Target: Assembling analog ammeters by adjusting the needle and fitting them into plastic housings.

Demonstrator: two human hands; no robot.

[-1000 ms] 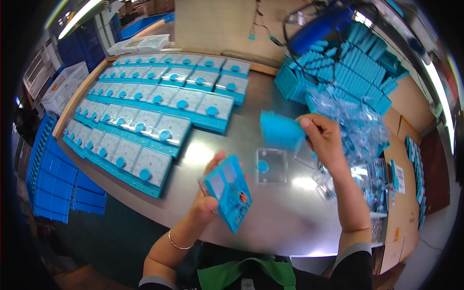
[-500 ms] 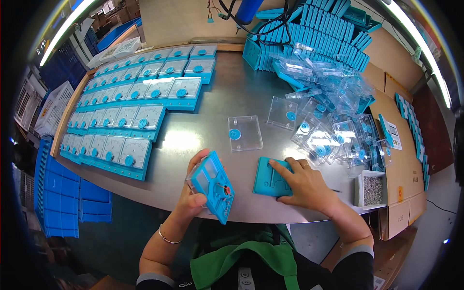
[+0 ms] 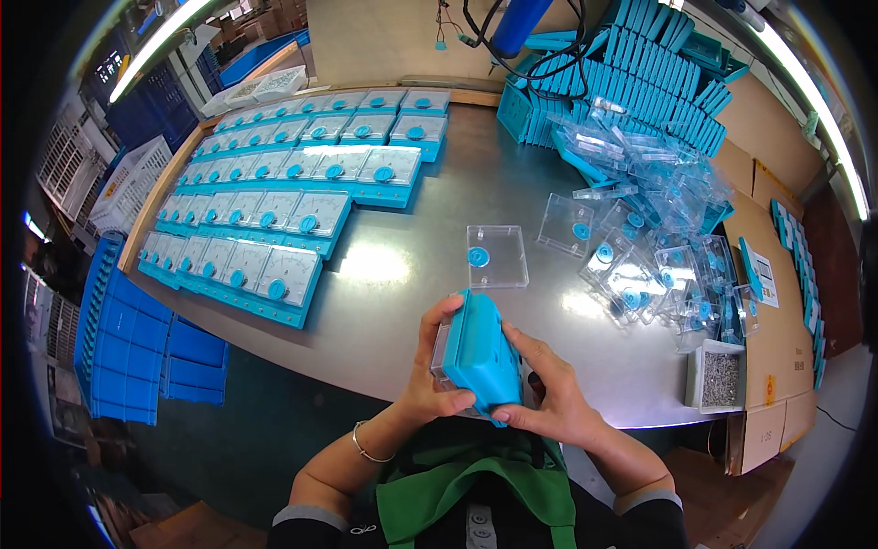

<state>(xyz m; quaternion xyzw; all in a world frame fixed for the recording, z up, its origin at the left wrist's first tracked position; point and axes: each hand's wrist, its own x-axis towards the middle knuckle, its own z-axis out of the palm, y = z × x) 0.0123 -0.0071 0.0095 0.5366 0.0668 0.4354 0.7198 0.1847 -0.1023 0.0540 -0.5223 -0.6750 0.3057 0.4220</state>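
Note:
My left hand (image 3: 425, 380) and my right hand (image 3: 560, 395) hold a turquoise panel meter (image 3: 485, 352) between them, tilted on edge over the table's near edge. Its clear cover (image 3: 439, 352) faces my left palm, and a turquoise back shell lies against its other side. Left fingers and thumb wrap the cover side; the right fingers and thumb grip the back shell. Whether the two parts are fully seated cannot be seen. Just beyond my hands a loose clear cover (image 3: 501, 259) with a blue round knob lies flat on the metal table (image 3: 393, 316).
Rows of turquoise meters (image 3: 302, 215) cover the table's left side. At the right lie a heap of clear covers (image 3: 654, 265) and stacked turquoise shells (image 3: 631, 78). A white box of small metal parts (image 3: 718, 378) sits by the cardboard (image 3: 777, 366). Blue crates (image 3: 128, 348) stand left.
My right hand has lifted the turquoise back shell off the table and brought it left against the panel in my left hand. The panel has turned; the view has shifted slightly.

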